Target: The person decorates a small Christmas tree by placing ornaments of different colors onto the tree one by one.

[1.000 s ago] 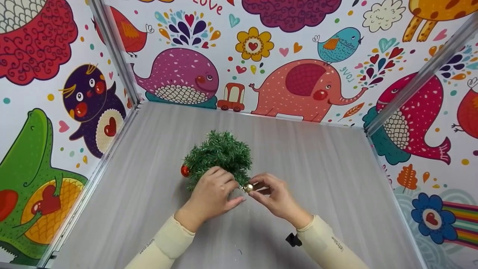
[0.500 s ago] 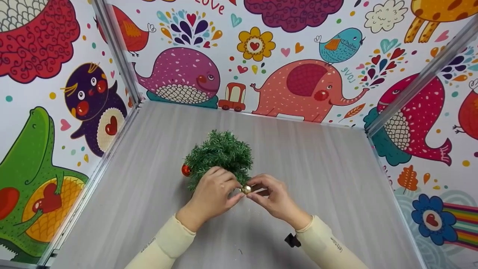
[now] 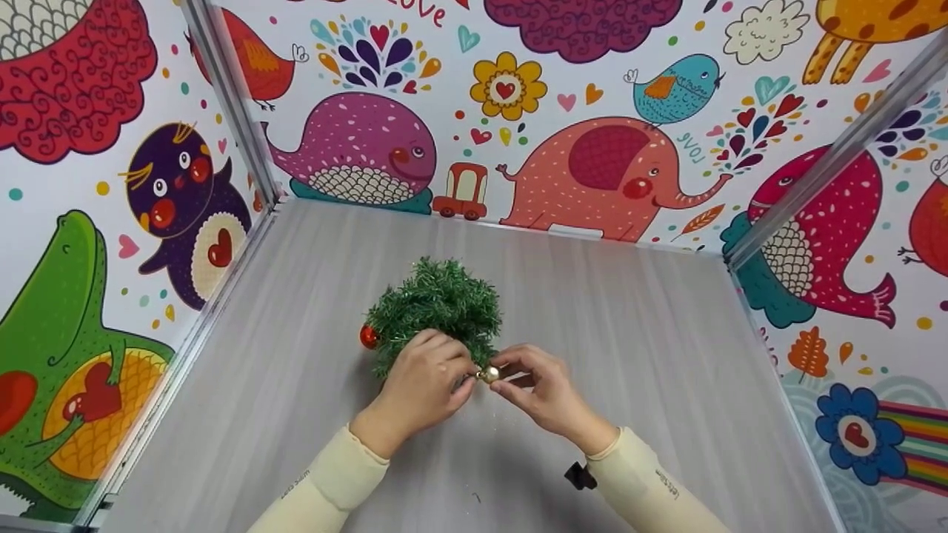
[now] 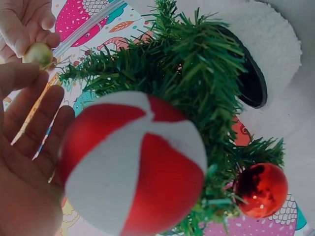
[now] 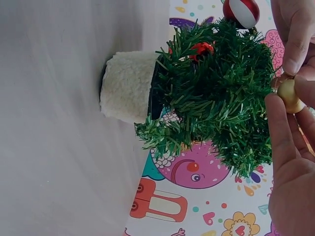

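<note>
A small artificial Christmas tree [image 3: 444, 296] stands on the table in a white, rough-textured pot [image 5: 128, 86]. My right hand [image 3: 544, 389] pinches a small gold bauble [image 3: 491, 374] by its round side, right at the tree's near right edge. Thumb and fingers of my left hand [image 3: 426, 381] pinch at the bauble's top end, beside a branch tip; its hanging loop is mostly hidden there. A large red-and-white bauble [image 4: 135, 167] hangs close to my left hand in the left wrist view. On the tree's left side hangs a shiny red bauble [image 3: 368, 337].
Grey wood-look table [image 3: 629, 318] surrounds the tree. Cartoon-printed walls [image 3: 474, 111] with metal corner rails [image 3: 229, 104] enclose it at the back and sides. A black clip-like piece [image 3: 581, 476] shows by the right sleeve, and a tiny dark sliver [image 3: 476, 497] lies at the front.
My left thumb has closed in toward its fingers at the bauble's top. The gold bauble shifted slightly left, then a little back right. The tree stays in place.
</note>
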Tool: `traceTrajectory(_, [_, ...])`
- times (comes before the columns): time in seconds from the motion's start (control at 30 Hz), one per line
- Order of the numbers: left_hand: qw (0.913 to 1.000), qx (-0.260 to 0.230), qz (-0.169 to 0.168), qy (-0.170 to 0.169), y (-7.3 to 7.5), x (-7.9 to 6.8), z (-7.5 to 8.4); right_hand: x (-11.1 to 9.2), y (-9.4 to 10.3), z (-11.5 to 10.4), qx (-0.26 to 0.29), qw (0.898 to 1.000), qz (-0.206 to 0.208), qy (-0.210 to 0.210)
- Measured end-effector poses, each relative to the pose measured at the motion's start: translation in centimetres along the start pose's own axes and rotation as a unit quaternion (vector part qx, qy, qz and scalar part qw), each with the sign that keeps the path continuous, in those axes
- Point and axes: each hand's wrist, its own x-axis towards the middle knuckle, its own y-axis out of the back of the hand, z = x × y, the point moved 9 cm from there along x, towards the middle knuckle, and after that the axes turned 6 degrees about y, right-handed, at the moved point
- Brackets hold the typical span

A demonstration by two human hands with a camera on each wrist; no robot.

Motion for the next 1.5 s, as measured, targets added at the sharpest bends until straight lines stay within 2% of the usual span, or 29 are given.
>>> traceTrajectory(0.17, [0.9999, -0.009, 0.014, -0.003, 0.3, 0.1, -0.1, -0.3, 0.1, 0.3, -0.005, 1.0, 0.0, -0.006])
traceTrajectory(0.37, [0.9994, -0.018, 0.029, 0.0, 0.5, 0.1, -0.4, -0.5, -0.2, 0.5, -0.04, 0.999, -0.005, 0.002])
traceTrajectory(0.7, [0.9995, -0.027, 0.016, 0.005, 0.0, 0.3, -0.2, -1.1, -2.2, 1.2, -0.021, 1.0, -0.021, 0.009])
traceTrajectory(0.97, [0.9996, -0.025, 0.012, 0.012, -0.2, 0.4, -0.1, -1.2, -2.4, 1.1, -0.029, 0.999, -0.023, 0.008])
traceTrajectory(1.23, [0.9995, -0.025, 0.011, 0.015, -0.4, 0.4, -0.2, -0.7, -1.7, -0.6, -0.096, 0.994, 0.018, 0.052])
traceTrajectory(1.37, [0.9995, -0.026, 0.012, 0.015, -0.4, 0.4, -0.1, -0.2, -1.5, -1.3, -0.1, 0.991, 0.049, 0.072])
traceTrajectory(1.5, [0.9994, -0.031, 0.01, 0.014, -0.4, 0.5, -0.1, -0.1, -1.3, -1.3, -0.097, 0.99, 0.068, 0.071])
